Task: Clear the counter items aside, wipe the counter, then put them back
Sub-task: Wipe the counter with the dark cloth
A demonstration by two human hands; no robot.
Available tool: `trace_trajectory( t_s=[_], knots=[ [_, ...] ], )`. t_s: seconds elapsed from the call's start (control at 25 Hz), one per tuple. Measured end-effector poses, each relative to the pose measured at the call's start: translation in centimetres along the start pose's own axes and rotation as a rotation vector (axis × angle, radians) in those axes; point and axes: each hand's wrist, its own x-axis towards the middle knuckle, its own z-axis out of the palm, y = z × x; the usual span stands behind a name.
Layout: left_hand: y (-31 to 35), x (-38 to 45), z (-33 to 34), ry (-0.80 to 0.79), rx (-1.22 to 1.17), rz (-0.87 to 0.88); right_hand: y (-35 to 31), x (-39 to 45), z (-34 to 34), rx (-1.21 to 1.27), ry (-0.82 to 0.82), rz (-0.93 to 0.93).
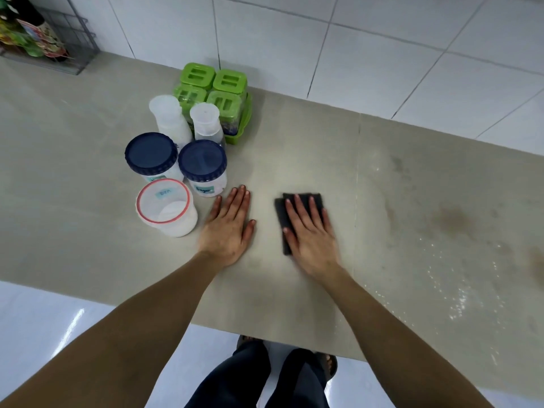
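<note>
Right hand (pixel 309 231) presses flat, fingers spread, on the dark cloth (pixel 300 198); left hand (pixel 229 228) lies flat on the tabletop (pixel 382 172) beside the jars (pixel 176 172)

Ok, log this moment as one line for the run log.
stage: wiping | right hand: flat on cloth | left hand: flat on counter | jars: grouped left
</note>
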Motion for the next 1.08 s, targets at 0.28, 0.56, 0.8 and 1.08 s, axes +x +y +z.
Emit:
trace_trajectory(
  t_s=[0.28,0.56,0.8,1.08],
  knots=[
    [0.0,0.1,-0.1,0.01,0.0,0.0,6.5,3.9,-1.9,0.042,0.017,0.44],
    [-0.2,0.1,-0.3,-0.011,0.008,0.01,-6.2,-0.9,0.6,0.052,0.023,0.166],
    [0.7,-3.5,-1.0,-0.009,-0.041,0.104,3.1,-11.6,0.7,-0.028,0.028,0.324],
    [0.0,-7.9,0.2,0.0,0.044,0.093,-1.9,-4.8,0.6,0.083,0.035,0.456]
  ],
)
